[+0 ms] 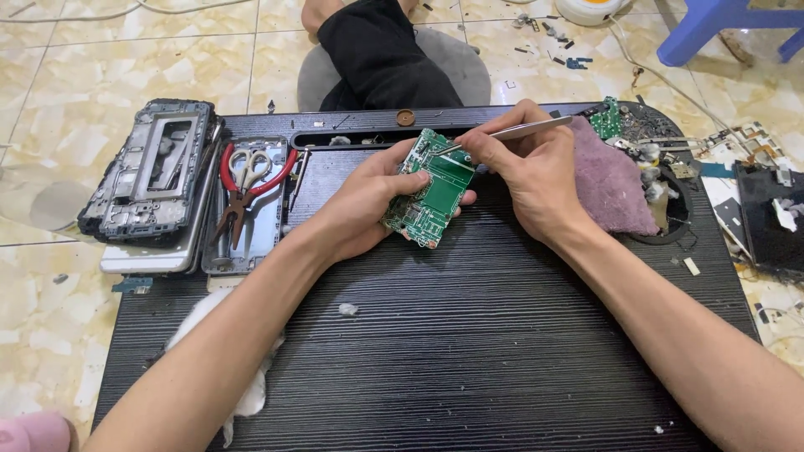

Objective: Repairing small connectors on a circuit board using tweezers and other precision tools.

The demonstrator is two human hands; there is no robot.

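1. A dark ribbed counter (469,351) is set low over a marbled tile floor (50,318).
2. At its left end, stripped phone frames (151,180) are stacked, with red-handled pliers (243,188) and scissors (251,167) laid beside them.
3. A purple cloth (615,180) is spread at the right, beside small green boards (607,117) and loose parts.
4. White cotton wadding (251,393) is left near the front left edge.
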